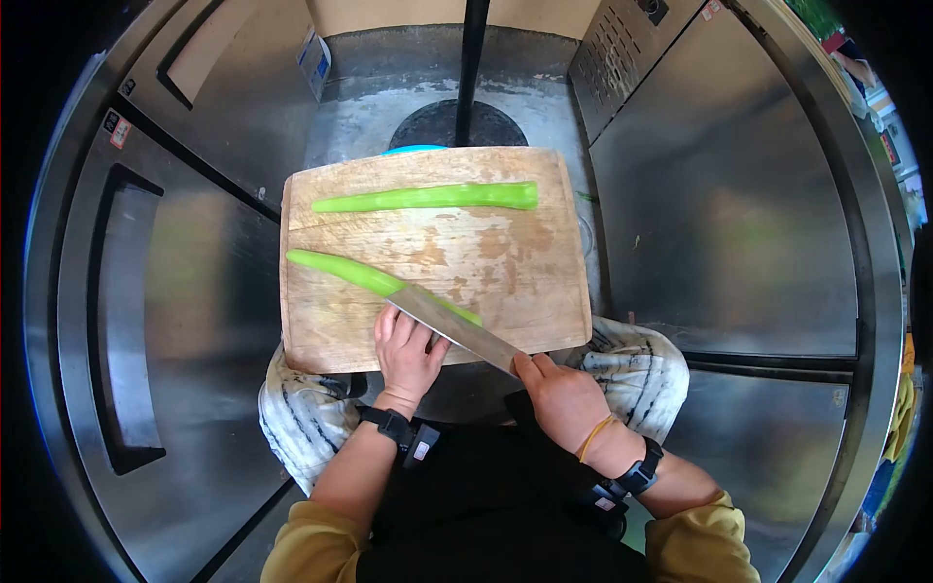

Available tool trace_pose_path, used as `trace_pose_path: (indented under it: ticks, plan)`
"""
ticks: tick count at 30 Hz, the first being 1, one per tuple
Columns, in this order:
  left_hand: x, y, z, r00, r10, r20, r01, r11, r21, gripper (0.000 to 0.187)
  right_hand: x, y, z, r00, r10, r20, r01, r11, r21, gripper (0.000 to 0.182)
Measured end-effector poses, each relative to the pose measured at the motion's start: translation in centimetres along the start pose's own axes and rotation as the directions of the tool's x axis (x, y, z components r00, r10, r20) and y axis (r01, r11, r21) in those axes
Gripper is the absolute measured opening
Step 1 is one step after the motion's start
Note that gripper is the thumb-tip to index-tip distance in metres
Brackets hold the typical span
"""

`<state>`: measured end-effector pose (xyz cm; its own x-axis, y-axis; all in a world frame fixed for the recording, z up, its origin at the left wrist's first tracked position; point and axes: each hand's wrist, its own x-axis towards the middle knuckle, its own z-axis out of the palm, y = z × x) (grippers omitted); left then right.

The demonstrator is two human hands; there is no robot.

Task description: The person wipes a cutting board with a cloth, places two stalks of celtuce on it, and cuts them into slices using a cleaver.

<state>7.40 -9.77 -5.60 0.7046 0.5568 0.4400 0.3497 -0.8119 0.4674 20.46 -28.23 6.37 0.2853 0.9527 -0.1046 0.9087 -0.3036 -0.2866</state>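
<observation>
Right hand (567, 398) grips knife (457, 327); left hand (406, 361) beside it, grip unclear. Lower stalk (350, 271) slants inward from cutting board's (535, 291) left edge, partly behind knife; upper stalk (428, 198) near far edge. Judged: cutting position; stroke requires fingertips clear.

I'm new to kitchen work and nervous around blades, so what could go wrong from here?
The left hand has its fingers right beside the blade of the knife, so a slip by the right hand could cut them. The near green stalk looks smooth and rounded and might roll. Damp-looking patches on the cutting board may also let it slide.
</observation>
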Motion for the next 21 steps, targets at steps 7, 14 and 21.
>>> trace_pose_path:
  ticks: [7,14,21]
  plan:
    - [0.1,0.1,-0.2,1.000,-0.007,0.009,0.007,1.000,0.005,0.038,0.5,0.2,0.5,0.998,0.015,0.059,-0.017,0.999,0.038,0.021]
    - [0.0,0.1,-0.1,0.999,-0.024,0.038,0.023,1.000,0.018,0.035,2.2,0.7,2.2,0.997,0.029,0.066,-0.034,0.996,0.079,0.026]
    - [0.2,0.7,-0.5,1.000,-0.023,0.013,0.024,1.000,-0.013,0.034,3.2,2.1,3.8,0.998,0.046,0.037,-0.049,0.993,0.104,0.029]
